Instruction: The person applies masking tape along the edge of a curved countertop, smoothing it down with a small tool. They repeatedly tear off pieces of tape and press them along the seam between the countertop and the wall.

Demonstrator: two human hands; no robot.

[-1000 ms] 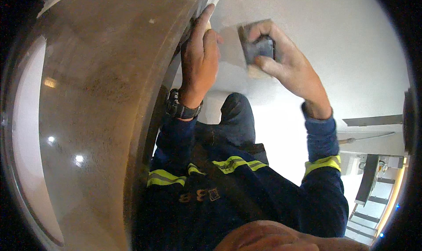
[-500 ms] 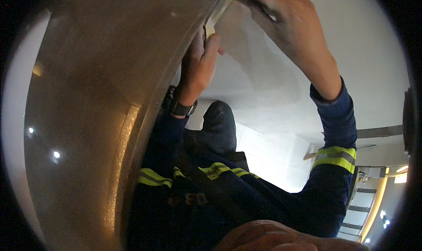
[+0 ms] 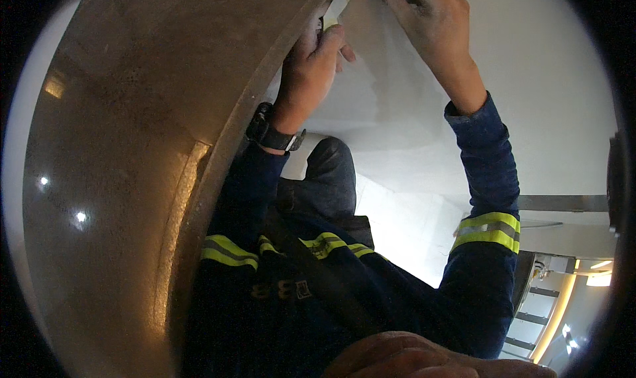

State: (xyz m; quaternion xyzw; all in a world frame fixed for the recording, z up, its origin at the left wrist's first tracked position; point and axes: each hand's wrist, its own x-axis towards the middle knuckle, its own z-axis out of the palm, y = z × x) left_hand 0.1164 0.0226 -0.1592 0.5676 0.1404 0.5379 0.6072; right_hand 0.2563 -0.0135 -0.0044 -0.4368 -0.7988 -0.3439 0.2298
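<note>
A pale strip of tape (image 3: 340, 6) runs slantwise along the edge of a glossy brown panel (image 3: 165, 67), up to the top of the view. My left hand (image 3: 311, 73) is closed on its lower end, thumb against it; a small whitish part shows between thumb and fingers, too hidden to identify. Up at the top edge, my right hand (image 3: 434, 24) is bent into a pinch by the strip's upper end. Its fingertips are partly cut off by the picture's edge.
A pale smooth wall (image 3: 530, 80) with a greyer patch lies to the right of the panel. My bent knee (image 3: 330, 173) in dark trousers is below my hands. At the lower right are a rack-like frame (image 3: 540, 315) and a yellow light strip (image 3: 563, 315).
Both hands have shifted upward in view, the left also a little to the right. My right hand's fingertips have partly left the picture. The tape appears higher beside the panel edge.
</note>
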